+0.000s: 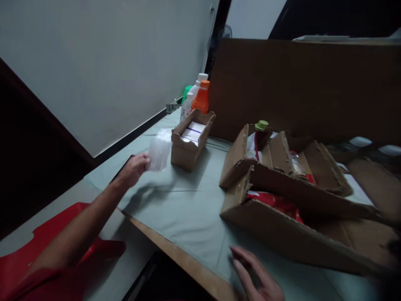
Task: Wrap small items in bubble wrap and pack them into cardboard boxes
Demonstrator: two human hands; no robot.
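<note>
My left hand [134,168] grips a clear plastic packet [159,152] just left of the small cardboard box [191,140]; my right hand [255,274] lies open and flat on the grey cloth [188,209], well right of that box

orange bottle [201,98] | small cardboard box [191,139] | torn carton [291,196], perhaps red packets

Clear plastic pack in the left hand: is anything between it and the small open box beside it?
Nothing visible. The left hand holds the clear pack just left of the small box, with only bare cloth below the gap. The right hand rests flat on the cloth near the big torn carton, well clear.
</note>
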